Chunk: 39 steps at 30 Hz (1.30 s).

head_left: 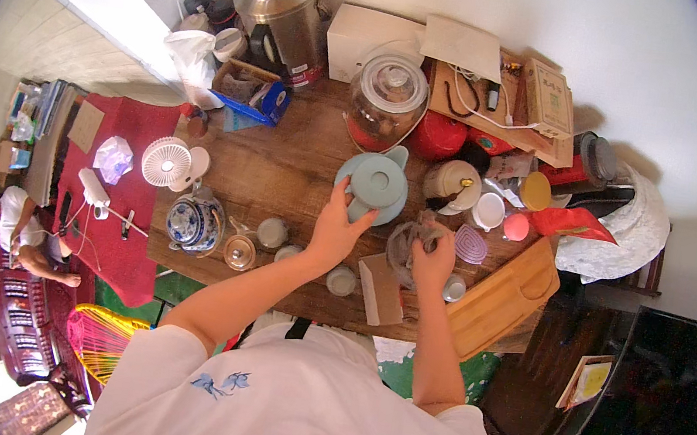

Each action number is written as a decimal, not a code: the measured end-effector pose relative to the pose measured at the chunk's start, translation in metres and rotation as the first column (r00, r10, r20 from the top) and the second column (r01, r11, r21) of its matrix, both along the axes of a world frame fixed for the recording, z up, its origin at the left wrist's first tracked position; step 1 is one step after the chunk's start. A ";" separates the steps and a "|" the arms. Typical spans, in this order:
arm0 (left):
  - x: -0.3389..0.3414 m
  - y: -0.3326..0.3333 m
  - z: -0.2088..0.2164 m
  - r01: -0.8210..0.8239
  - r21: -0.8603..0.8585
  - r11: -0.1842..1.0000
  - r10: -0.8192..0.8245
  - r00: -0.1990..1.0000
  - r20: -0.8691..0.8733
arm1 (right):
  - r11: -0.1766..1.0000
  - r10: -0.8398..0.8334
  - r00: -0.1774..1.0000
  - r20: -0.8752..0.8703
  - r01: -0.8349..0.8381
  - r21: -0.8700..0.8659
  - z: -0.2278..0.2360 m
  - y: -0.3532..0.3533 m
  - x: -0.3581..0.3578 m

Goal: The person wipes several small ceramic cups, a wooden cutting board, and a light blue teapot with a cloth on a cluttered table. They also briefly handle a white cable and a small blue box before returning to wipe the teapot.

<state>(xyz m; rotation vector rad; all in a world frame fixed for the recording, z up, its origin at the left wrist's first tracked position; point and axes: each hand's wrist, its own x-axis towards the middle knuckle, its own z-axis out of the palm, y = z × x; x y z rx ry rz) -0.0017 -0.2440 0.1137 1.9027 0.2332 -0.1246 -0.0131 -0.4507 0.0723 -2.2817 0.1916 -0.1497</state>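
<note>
A light blue lidded pitcher (377, 179) stands on the wooden table in front of me. My left hand (336, 232) is closed around its handle, on the side nearest me. Just to the right, my right hand (432, 265) grips a clear, see-through vessel (400, 249) near its rim; the fingers partly cover it, and I cannot tell whether it is a jar or a jug. Below that vessel lies an open cardboard box (380, 289). A small cup (341, 281) sits near the box, and a purple coaster (470, 244) lies right of my right hand.
A blue-and-white teapot (194, 224), a white fan (166, 162) and a lidded glass pot (239, 252) are at the left. Behind stand a steel thermos (280, 10) and a large glass jar (388, 99). A wooden board (503, 298) juts over the right edge. Someone (25, 232) sits far left.
</note>
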 end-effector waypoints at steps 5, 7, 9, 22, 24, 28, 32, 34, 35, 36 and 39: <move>0.016 -0.027 0.011 0.131 -0.089 0.987 -0.140 0.985 -0.103 | 0.983 0.105 0.986 -0.127 -0.122 -0.140 -0.029 -0.012 -0.028; 0.018 -0.032 0.013 0.160 -0.101 0.982 -0.170 0.980 -0.100 | 0.959 0.147 0.979 -0.143 -0.176 -0.220 -0.044 -0.009 -0.032; 0.017 -0.033 0.014 0.190 -0.113 0.975 -0.202 0.974 -0.101 | 0.936 0.224 0.960 -0.165 -0.259 -0.237 -0.050 -0.006 -0.029; 0.172 0.031 0.047 0.063 0.397 0.916 -0.283 0.802 0.526 | 0.754 0.291 0.881 -0.374 -0.452 -0.477 -0.054 -0.012 -0.024; 0.229 0.031 0.062 -0.032 0.517 0.856 -0.291 0.796 0.530 | 0.818 0.271 0.897 -0.348 -0.405 -0.408 -0.051 -0.010 -0.017; 0.309 0.011 0.071 0.190 0.584 0.789 -0.282 0.957 0.069 | 0.947 0.168 0.961 -0.218 -0.218 -0.234 -0.016 0.002 -0.012; 0.343 -0.007 0.053 0.245 0.491 0.836 -0.264 0.964 -0.032 | 0.985 0.072 0.994 -0.085 -0.084 -0.148 -0.001 -0.005 -0.020; 0.353 -0.004 0.042 0.247 0.468 0.849 -0.268 0.963 -0.021 | 0.995 0.056 0.996 -0.063 -0.060 -0.075 -0.001 -0.013 -0.021; 0.358 -0.001 0.036 0.261 0.436 0.862 -0.286 0.958 -0.008 | 0.999 0.025 0.998 -0.065 -0.028 -0.043 -0.005 -0.016 -0.022; 0.362 0.002 0.030 0.273 0.403 0.873 -0.301 0.954 0.007 | 1.000 -0.003 0.998 -0.069 0.002 -0.011 -0.010 -0.020 -0.024; 0.368 0.005 0.030 0.325 0.257 0.910 -0.328 0.944 -0.033 | 0.970 -0.130 0.988 -0.089 0.145 0.194 -0.017 -0.023 -0.025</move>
